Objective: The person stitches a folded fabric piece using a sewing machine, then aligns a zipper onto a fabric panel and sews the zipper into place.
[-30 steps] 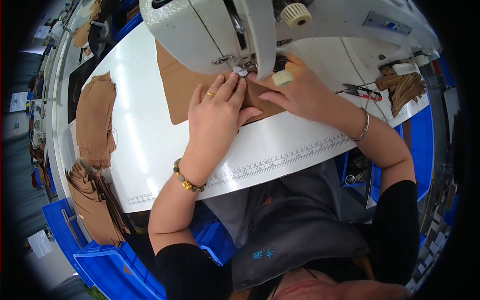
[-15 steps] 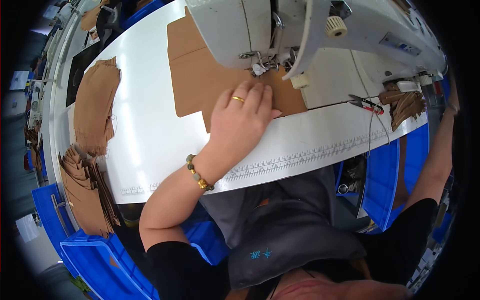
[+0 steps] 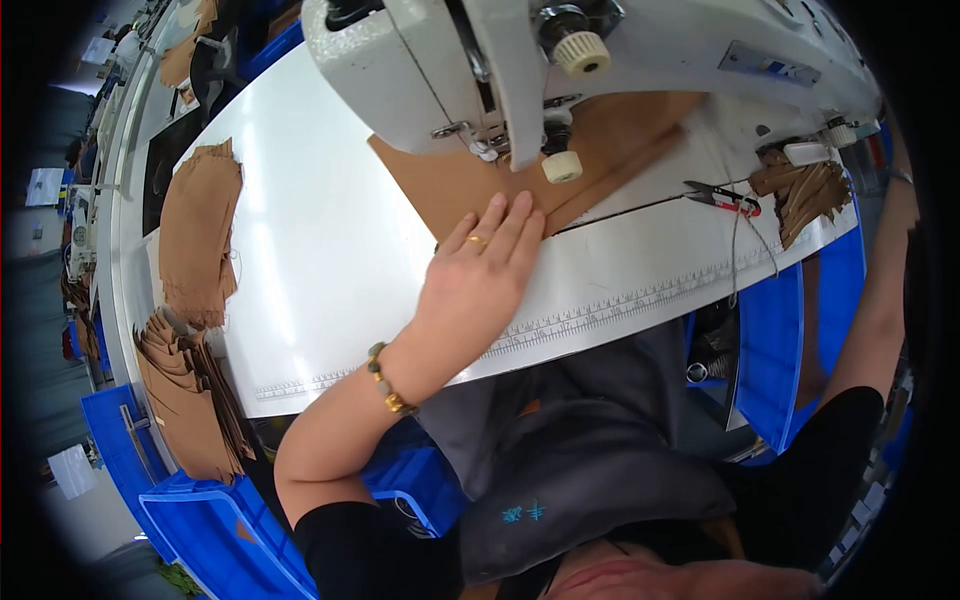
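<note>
Left hand [image 3: 483,265] palm-down, fingers extended, slightly apart, on smooth, angular brown sheet [image 3: 602,168], partly beneath white sewing machine [image 3: 660,55]. Right hand [image 3: 898,153] at dim edge; cannot tell grip.

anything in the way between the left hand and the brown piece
Nothing visible: the left hand lies directly on the brown piece, at its near edge. The snips lie on the white table to the right, apart from both.
</note>
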Available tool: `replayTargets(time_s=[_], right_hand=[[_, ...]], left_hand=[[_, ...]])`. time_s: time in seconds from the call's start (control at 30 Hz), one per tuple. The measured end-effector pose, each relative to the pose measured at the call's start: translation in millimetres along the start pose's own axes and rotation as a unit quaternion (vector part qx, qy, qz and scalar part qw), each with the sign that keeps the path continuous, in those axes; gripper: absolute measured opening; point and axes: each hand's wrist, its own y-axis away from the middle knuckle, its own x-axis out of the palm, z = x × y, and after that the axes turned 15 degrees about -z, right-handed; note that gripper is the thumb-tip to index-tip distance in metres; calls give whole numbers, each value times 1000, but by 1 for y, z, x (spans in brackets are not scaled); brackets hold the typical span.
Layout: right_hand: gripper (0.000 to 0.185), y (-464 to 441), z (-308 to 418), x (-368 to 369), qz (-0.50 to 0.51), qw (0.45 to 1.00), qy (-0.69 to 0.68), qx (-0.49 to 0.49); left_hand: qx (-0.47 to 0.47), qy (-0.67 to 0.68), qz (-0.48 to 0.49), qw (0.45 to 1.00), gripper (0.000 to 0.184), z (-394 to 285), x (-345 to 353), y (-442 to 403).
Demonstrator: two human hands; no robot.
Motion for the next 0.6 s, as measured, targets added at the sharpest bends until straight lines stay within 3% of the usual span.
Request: replayTargets(time_s=[0.27,0.33,0.47,0.57,0.6], right_hand=[[43,20,22,4,13,990,-106,88],[43,20,23,5,18,987,-125,102],[42,15,15,5,34,981,-151,121],[43,0,-28,-9,29,987,-111,109],[46,3,-77,-20,9,995,-36,92]], left_hand=[[-10,81,-12,997,40,34,-7,12],[0,49,-7,999,49,30,-9,6],[17,-26,-25,999,46,21,-8,-15],[11,-77,-34,996,44,23,4,-10],[10,-79,-42,996,44,24,7,-7]])
